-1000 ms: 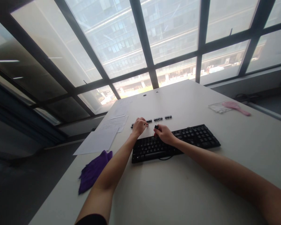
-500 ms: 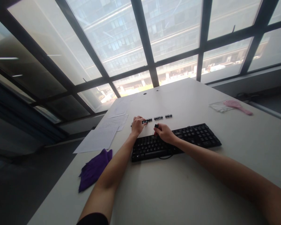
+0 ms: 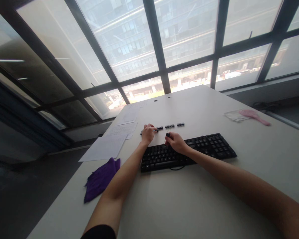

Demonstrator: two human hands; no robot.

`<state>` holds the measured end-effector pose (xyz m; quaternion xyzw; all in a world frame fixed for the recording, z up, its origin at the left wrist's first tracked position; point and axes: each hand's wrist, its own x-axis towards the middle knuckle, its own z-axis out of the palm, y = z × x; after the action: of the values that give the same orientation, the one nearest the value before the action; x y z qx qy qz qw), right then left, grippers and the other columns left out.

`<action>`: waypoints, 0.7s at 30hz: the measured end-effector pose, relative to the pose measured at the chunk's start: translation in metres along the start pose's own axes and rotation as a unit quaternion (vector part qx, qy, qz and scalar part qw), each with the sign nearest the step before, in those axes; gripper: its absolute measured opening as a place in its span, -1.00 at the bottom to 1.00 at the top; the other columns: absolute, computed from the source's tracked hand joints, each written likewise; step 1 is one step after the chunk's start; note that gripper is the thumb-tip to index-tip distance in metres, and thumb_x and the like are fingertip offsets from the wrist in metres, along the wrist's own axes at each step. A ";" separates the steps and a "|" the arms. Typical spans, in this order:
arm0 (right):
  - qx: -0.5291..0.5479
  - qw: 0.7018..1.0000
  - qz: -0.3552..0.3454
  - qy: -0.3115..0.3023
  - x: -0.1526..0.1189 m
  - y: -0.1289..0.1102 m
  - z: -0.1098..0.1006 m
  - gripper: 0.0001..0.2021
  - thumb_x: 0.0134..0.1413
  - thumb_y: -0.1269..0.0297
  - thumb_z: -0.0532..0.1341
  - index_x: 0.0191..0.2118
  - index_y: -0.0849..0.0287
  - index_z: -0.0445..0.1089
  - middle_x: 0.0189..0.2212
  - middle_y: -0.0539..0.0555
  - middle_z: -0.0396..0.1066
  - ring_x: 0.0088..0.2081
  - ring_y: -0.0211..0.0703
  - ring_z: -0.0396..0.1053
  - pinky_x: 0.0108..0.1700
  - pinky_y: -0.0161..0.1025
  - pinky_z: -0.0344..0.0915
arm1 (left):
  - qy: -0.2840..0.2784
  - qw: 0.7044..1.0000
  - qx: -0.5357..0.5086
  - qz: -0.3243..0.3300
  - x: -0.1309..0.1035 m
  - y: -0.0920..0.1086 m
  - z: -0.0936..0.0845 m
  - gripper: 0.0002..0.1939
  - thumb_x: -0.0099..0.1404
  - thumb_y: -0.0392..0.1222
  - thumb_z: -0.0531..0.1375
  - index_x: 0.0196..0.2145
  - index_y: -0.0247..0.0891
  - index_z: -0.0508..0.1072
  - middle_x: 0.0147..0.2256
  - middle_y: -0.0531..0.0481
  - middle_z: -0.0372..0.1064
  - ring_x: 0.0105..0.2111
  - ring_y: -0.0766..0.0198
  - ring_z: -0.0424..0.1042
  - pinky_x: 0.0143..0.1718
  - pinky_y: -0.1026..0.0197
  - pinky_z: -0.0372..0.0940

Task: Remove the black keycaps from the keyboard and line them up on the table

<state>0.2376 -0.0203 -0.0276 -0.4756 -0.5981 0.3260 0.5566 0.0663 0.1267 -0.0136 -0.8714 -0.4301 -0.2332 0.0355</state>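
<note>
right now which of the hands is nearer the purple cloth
Left: the left hand is beyond the cloth, to its right; the right hand is farther right, over the keyboard.

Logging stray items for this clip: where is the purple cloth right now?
In the head view, the purple cloth lies on the table, left of the keyboard, beside the left forearm.

From up on the wearer's head, the one camera peers forward and steeply down past both arms (image 3: 114, 189), the keyboard (image 3: 159, 157) fairly near, the white table (image 3: 194, 109) running off toward tall windows (image 3: 186, 30) at the far end.
</note>
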 end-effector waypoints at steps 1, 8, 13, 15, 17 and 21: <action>0.001 1.000 0.000 0.000 0.000 0.000 0.000 -0.82 0.19 0.26 0.15 -0.43 0.15 0.32 -0.52 0.04 0.51 -0.47 -0.17 0.45 -0.35 -0.28 0.30 | -0.003 1.000 0.006 0.003 0.001 0.001 0.000 -0.86 0.26 -0.25 0.28 -0.24 -0.13 0.63 -0.12 -0.10 0.39 -0.04 0.05 0.24 0.05 0.05 0.26; 0.039 0.999 0.008 0.003 0.000 -0.002 -0.001 -0.81 0.17 0.22 0.16 -0.43 0.15 0.30 -0.53 0.04 0.49 -0.48 -0.18 0.43 -0.37 -0.27 0.30 | 0.011 1.000 -0.002 0.001 0.001 0.001 0.000 -0.91 0.24 -0.27 0.29 -0.33 -0.17 0.63 -0.14 -0.10 0.40 -0.06 0.05 0.24 0.06 0.04 0.25; 0.081 0.994 0.012 0.072 0.002 -0.006 -0.005 -0.79 0.16 0.16 0.16 -0.43 0.16 0.29 -0.54 0.03 0.44 -0.52 -0.22 0.36 -0.43 -0.29 0.26 | 0.037 0.999 -0.029 -0.005 0.000 0.008 -0.013 -0.91 0.21 -0.27 0.32 -0.28 -0.20 0.62 -0.15 -0.13 0.41 -0.07 0.03 0.27 0.03 0.03 0.25; 0.058 0.994 0.001 0.088 0.001 -0.007 -0.007 -0.80 0.15 0.18 0.16 -0.43 0.16 0.29 -0.55 0.02 0.42 -0.52 -0.23 0.34 -0.42 -0.29 0.24 | 0.043 0.998 -0.041 0.000 -0.004 0.018 -0.023 -0.90 0.23 -0.26 0.31 -0.27 -0.21 0.61 -0.16 -0.13 0.43 -0.09 0.04 0.29 0.02 0.03 0.26; 0.005 0.996 -0.015 0.082 -0.001 -0.007 -0.007 -0.81 0.15 0.22 0.15 -0.44 0.16 0.30 -0.55 0.01 0.41 -0.50 -0.23 0.33 -0.39 -0.29 0.21 | 0.032 0.997 -0.064 0.017 -0.013 0.032 -0.033 -0.90 0.27 -0.25 0.26 -0.28 -0.22 0.61 -0.19 -0.12 0.46 -0.12 0.07 0.34 0.02 0.03 0.26; -0.082 0.996 -0.022 0.034 -0.003 -0.006 -0.005 -0.84 0.13 0.27 0.16 -0.45 0.17 0.33 -0.56 -0.02 0.39 -0.49 -0.24 0.28 -0.40 -0.30 0.13 | -0.004 0.989 -0.135 0.061 -0.047 0.067 -0.044 -0.83 0.34 -0.27 0.17 -0.25 -0.25 0.59 -0.26 -0.09 0.49 -0.21 0.15 0.40 -0.05 0.10 0.28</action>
<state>0.2408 -0.0255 -0.0225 -0.5174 -0.6138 0.2468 0.5428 0.0760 0.0388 0.0145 -0.8941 -0.3405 -0.2826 -0.0698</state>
